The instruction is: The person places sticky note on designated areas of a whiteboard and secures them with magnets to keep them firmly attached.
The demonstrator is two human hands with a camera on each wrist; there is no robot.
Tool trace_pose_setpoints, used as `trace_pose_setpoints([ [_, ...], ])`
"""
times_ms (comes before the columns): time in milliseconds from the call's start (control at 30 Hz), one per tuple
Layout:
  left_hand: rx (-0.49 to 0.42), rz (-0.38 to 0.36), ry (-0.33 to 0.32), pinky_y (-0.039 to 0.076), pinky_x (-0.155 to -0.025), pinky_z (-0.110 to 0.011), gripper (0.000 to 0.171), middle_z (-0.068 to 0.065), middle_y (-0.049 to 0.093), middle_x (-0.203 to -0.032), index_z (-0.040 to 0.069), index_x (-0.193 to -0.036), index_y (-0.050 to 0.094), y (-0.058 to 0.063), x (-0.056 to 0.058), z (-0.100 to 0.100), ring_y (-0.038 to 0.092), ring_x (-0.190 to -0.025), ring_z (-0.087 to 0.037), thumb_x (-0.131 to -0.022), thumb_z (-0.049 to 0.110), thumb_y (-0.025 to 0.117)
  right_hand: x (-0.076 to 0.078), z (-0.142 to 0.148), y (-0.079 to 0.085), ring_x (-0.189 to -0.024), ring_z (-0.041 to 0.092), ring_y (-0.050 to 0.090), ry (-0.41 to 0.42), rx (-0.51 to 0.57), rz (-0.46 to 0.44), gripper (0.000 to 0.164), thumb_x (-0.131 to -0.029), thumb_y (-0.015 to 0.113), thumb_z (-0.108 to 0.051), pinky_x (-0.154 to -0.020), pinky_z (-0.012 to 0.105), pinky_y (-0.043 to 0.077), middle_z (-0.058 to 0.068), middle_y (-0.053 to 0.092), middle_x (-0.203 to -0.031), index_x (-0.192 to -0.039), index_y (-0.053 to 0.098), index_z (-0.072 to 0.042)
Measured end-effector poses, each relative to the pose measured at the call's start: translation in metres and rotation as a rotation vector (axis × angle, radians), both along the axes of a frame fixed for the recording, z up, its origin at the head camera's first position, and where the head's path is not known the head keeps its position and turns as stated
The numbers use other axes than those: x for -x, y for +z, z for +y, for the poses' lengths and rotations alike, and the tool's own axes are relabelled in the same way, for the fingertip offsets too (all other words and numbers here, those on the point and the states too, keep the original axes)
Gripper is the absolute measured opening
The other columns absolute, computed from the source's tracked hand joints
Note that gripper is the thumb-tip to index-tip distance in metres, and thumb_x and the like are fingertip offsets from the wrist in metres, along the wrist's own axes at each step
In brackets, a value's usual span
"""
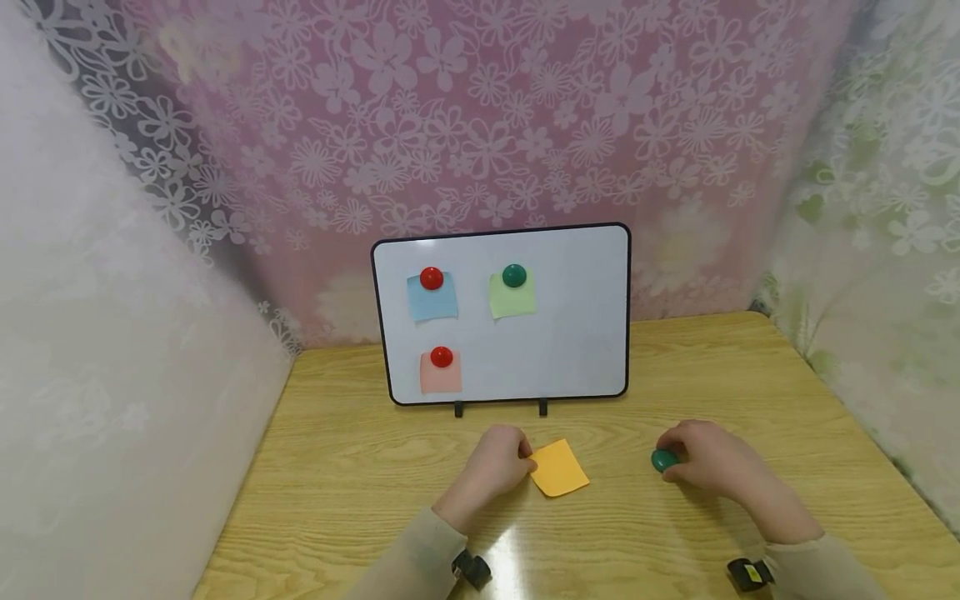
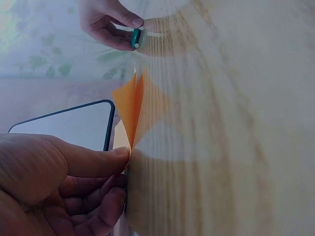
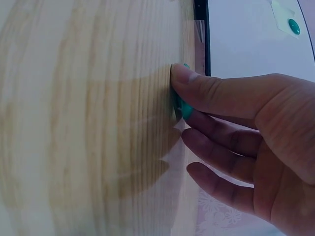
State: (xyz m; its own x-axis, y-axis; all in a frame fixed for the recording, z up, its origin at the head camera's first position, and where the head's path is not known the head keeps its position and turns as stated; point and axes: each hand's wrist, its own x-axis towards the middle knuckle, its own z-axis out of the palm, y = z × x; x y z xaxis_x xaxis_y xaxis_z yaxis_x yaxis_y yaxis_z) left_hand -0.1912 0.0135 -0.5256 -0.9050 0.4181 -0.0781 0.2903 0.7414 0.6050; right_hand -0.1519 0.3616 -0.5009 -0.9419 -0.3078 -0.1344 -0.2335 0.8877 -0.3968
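An orange sticky note [image 1: 559, 469] is pinched at its left corner between the thumb and fingers of my left hand [image 1: 495, 463]. In the left wrist view the note [image 2: 129, 108] stands out from the fingertips, slightly bent, just over the table. My right hand [image 1: 708, 458] grips a round green magnet [image 1: 663, 460] by its edges, low over the table on the right. From the right wrist view, thumb and index finger hold the magnet [image 3: 186, 109], which they partly cover; the other fingers are spread loosely.
A small whiteboard [image 1: 570, 333] stands on black feet [image 1: 543, 407] behind the hands. Red magnets [image 1: 431, 278] pin a blue note [image 1: 432, 305] and a pink note [image 1: 441, 381]; another green magnet [image 1: 514, 276] pins a light green note [image 1: 513, 302]. Patterned curtains [image 1: 480, 125] surround the wooden table [image 1: 322, 483].
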Motion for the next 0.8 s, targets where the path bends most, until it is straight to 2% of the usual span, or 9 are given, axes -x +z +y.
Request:
trace_pose_setpoints([
  [200, -0.032, -0.015, 0.001, 0.050, -0.063, -0.027, 0.014, 0.005, 0.067, -0.080, 0.010, -0.083, 0.076, -0.0013, -0.0005, -0.0011, 0.056, -0.069, -0.008, -0.094, 0.010, 0.084, -0.0001, 0.0004, -0.0003, -0.095, 0.024, 0.069, -0.002, -0.001, -0.001, 0.036, -0.081, 0.095, -0.025, -0.084, 0.049, 0.059, -0.001, 0.073, -0.103, -0.110, 0.080, -0.010],
  [567, -0.072, 0.007, -0.010, 0.050, -0.062, -0.026, 0.013, 0.005, 0.067, -0.079, 0.009, -0.083, 0.077, -0.0043, -0.0014, -0.0034, 0.055, -0.068, -0.007, -0.095, 0.010, 0.082, -0.0005, 0.0010, -0.0008, -0.094, 0.022, 0.069, -0.009, 0.008, -0.007, 0.036, -0.081, 0.095, -0.025, -0.083, 0.048, 0.059, -0.002, 0.073, -0.103, -0.110, 0.080, -0.010],
  [800, -0.066, -0.012, 0.004, 0.052, -0.066, -0.028, 0.013, 0.006, 0.068, -0.082, 0.011, -0.086, 0.078, -0.0063, 0.0000, -0.0063, 0.058, -0.071, -0.007, -0.097, 0.015, 0.082, -0.0001, 0.0010, -0.0013, -0.094, 0.022, 0.069, -0.015, 0.017, -0.012, 0.037, -0.081, 0.095, -0.026, -0.083, 0.048, 0.059, -0.003, 0.073, -0.104, -0.111, 0.080, -0.010],
])
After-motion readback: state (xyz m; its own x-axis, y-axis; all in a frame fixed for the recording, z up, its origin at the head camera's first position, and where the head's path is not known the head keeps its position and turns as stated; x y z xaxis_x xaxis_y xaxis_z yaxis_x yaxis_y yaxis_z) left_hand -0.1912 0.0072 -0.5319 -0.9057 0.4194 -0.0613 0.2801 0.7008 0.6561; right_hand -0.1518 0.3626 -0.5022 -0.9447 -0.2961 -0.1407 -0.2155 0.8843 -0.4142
